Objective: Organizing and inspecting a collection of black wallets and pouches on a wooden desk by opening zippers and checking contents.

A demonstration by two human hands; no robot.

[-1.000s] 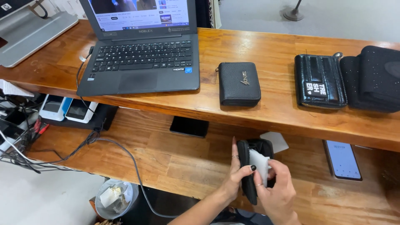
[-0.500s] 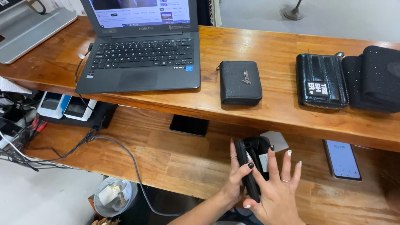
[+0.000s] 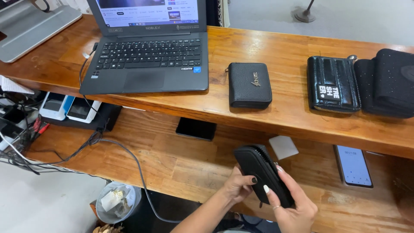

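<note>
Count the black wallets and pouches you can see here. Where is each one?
4: a small zip wallet held in both hands, a wallet beside the laptop, a shiny quilted wallet farther right, and a larger pouch at the right edge.

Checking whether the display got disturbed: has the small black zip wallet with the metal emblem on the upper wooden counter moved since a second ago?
No. The small black zip wallet lies flat just right of the open dark laptop, with the same gap between them as before.
</note>
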